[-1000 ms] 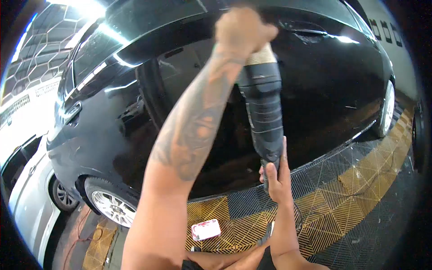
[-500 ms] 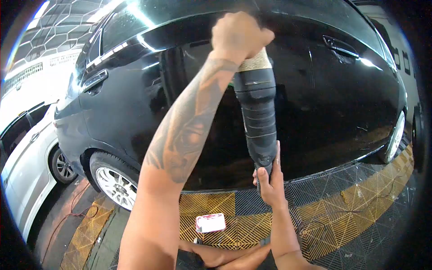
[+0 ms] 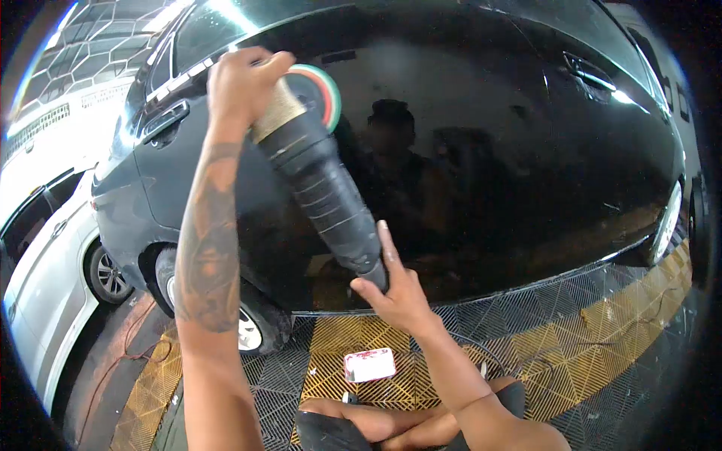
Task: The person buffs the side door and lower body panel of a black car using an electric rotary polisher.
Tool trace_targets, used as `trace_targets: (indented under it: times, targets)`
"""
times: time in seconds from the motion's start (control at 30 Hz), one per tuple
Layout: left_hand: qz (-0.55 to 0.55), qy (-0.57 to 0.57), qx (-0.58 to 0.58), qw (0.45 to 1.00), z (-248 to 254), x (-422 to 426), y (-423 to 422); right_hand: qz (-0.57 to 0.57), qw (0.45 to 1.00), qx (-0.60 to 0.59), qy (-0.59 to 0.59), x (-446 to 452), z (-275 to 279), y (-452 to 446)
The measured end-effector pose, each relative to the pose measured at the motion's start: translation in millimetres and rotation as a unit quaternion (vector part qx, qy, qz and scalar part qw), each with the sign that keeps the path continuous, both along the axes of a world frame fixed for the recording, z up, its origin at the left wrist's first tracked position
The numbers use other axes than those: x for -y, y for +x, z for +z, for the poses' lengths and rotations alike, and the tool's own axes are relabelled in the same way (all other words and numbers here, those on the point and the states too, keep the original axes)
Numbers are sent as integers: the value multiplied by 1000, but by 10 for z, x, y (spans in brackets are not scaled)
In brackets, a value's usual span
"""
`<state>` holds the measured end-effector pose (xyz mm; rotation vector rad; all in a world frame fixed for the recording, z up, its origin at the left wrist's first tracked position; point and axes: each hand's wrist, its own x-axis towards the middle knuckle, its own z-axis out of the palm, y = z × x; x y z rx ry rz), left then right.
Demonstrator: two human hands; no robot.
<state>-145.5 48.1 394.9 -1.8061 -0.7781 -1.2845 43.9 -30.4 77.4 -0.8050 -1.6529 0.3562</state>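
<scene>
A black car polisher (image 3: 327, 192), its body wrapped in tape, slants across the view in front of a black car (image 3: 481, 195). At its upper end, my left hand (image 3: 244, 83) is closed over the head beside a tan wrapped section. The round pad (image 3: 329, 98), edged in green and red, shows partly to the right of that hand and faces the door panel; whether it touches the paint I cannot tell. My right hand (image 3: 398, 293) grips the lower rear end of the polisher, thumb and forefinger lying along its sides.
A white-and-pink rectangular object (image 3: 369, 365) lies on the yellow and black floor grating (image 3: 331, 338) near my crossed legs (image 3: 391, 428). A white car (image 3: 53, 248) stands at the left. Cables (image 3: 128, 357) run over the floor on that side.
Both hands have swung the polisher to the left, its head moving farthest. The polisher now leans left, and its pad has come into sight.
</scene>
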Motion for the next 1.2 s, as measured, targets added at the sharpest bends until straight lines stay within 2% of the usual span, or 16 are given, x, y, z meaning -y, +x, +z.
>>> trace_targets:
  times: [0.07, 0.2, 0.27, 0.47, 0.67, 0.9, 0.93, 1.0, 1.07, 1.17, 1.2]
  targets:
    - [-31, -75, 122, 989, -140, 125, -45, -10, 1000, 15, -20, 29, -7, -30]
    - [-32, -117, 150, 981, -324, 228, 109, -7, 997, 23, -67, 92, -138, 53]
    - [-44, -121, 142, 981, -379, 272, 301, -21, 993, 25, -111, 156, -183, 179]
    - [-93, -105, 107, 984, -421, 388, 1075, -63, 996, -21, -55, 316, -336, 674]
    - [-105, -71, 55, 990, -431, 437, 1880, -82, 988, -87, -103, 514, -411, 1113]
    - [-127, -71, -3, 989, -454, 533, 2866, -153, 978, -139, -16, 536, -585, 1590]
    - [-100, -73, -14, 992, -447, 537, 3041, -155, 978, -138, -15, 551, -620, 1670]
    - [-139, -77, -32, 987, -464, 657, 3286, -155, 965, -195, -77, 571, -667, 1795]
    - [-144, -102, -44, 983, -515, 745, 3485, -192, 961, -199, -27, 604, -670, 1864]
    - [-183, -94, -50, 977, -627, 764, 3716, -164, 951, -261, -29, 441, -990, 1934]
    - [-187, -96, -49, 976, -671, 768, 3753, -157, 944, -280, -70, 465, -1003, 1915]
